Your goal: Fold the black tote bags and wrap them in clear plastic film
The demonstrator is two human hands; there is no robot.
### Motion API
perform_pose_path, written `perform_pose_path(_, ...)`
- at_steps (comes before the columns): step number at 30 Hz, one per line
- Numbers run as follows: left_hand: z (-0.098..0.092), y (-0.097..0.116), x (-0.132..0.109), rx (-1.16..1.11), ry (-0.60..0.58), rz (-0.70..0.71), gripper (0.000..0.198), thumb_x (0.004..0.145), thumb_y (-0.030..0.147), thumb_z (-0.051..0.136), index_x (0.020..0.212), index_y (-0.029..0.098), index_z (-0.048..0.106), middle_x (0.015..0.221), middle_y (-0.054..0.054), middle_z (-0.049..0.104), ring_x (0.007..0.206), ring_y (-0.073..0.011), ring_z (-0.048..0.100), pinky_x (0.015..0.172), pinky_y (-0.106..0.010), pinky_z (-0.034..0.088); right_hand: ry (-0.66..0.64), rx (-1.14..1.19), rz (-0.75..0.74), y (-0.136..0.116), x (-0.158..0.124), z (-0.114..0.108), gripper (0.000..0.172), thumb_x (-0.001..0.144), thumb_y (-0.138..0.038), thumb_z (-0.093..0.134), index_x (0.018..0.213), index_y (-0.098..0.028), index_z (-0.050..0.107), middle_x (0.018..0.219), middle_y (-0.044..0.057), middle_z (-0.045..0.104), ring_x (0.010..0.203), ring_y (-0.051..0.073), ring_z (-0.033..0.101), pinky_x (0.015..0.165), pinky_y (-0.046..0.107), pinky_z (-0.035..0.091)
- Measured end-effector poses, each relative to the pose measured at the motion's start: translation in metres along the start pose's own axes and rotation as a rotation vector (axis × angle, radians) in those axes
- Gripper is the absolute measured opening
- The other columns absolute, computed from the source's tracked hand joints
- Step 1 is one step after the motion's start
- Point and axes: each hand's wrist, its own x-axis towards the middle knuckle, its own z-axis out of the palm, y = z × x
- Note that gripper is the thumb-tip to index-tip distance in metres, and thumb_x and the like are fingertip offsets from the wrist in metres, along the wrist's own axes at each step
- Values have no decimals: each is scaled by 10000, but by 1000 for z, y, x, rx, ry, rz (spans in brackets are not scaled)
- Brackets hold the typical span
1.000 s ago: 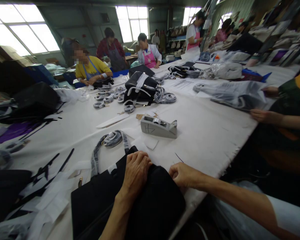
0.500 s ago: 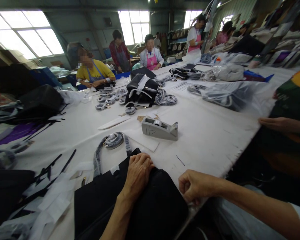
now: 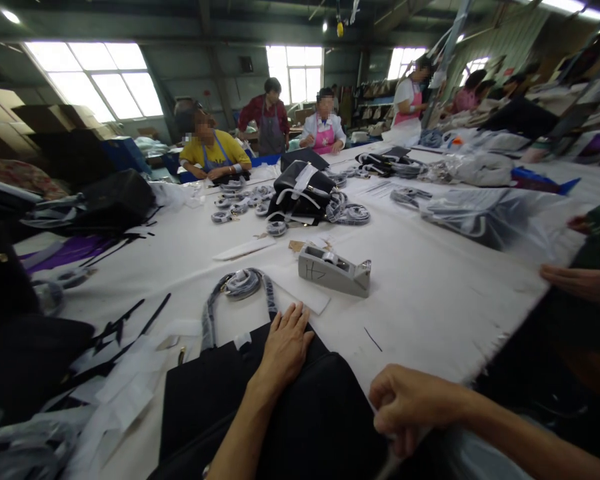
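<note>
A black bag [image 3: 290, 420] lies on the white table [image 3: 430, 300] right in front of me. My left hand [image 3: 286, 347] rests flat on the bag's far edge with its fingers stretched out. My right hand [image 3: 411, 407] is curled into a loose fist at the table's near edge, just right of the bag; I cannot see anything in it. A wrapped grey strap [image 3: 237, 287] runs from the bag toward a coil on the table. A grey tape dispenser [image 3: 336, 270] stands beyond my left hand.
Another black bag [image 3: 303, 193] and several wrapped strap coils [image 3: 350, 213] lie mid-table. Black strips and white paper [image 3: 125, 373] lie at the left. A co-worker's hand [image 3: 577, 283] holds plastic-wrapped goods [image 3: 485, 213] at the right. Several people work at the far end.
My left hand has opened from a curled grip to lying flat on the bag. My right hand has drawn back toward me to the table's edge. The view has tilted upward.
</note>
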Motion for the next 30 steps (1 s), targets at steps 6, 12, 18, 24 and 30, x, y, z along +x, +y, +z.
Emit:
perform_pose_path(6, 0, -2, 1, -66, 7, -19, 465, 987, 322, 378, 1433, 196, 413, 1533, -72, 361, 1428, -238, 299, 1163, -459, 264, -76, 117, -134, 2, -16, -6, 491, 625, -155, 587, 1116, -155, 576, 811, 20, 695, 725, 176, 697, 646, 262, 567)
perform_pose_path(12, 5, -5, 4, -88, 31, -19, 459, 977, 297, 387, 1423, 197, 425, 1522, -77, 382, 1420, -239, 317, 1150, -467, 281, 150, -49, -377, 26, -27, 6, 493, 710, -123, 537, 1197, -195, 559, 816, -8, 673, 752, 137, 636, 679, 232, 489)
perform_pose_path(18, 6, -7, 5, -79, 34, -14, 466, 972, 301, 408, 1426, 198, 420, 1518, -82, 392, 1421, -242, 315, 1150, -477, 281, 333, -328, -564, 35, -16, 9, 290, 811, -169, 524, 1041, -209, 696, 930, 37, 725, 864, 178, 665, 817, 292, 499)
perform_pose_path(24, 10, -7, 6, -44, 63, -10, 453, 966, 287, 421, 1414, 224, 439, 1510, -90, 404, 1408, -250, 342, 1141, -486, 294, 405, -409, -668, 16, 2, 6, 106, 770, -159, 593, 726, -194, 683, 781, 25, 650, 742, 154, 619, 698, 250, 474)
perform_pose_path(30, 9, -4, 7, -29, 68, -28, 452, 963, 277, 429, 1411, 226, 445, 1506, -90, 411, 1402, -262, 352, 1131, -495, 309, 617, -338, -528, -5, 21, 22, 167, 724, -221, 631, 590, -184, 537, 629, -21, 532, 601, 117, 483, 560, 219, 395)
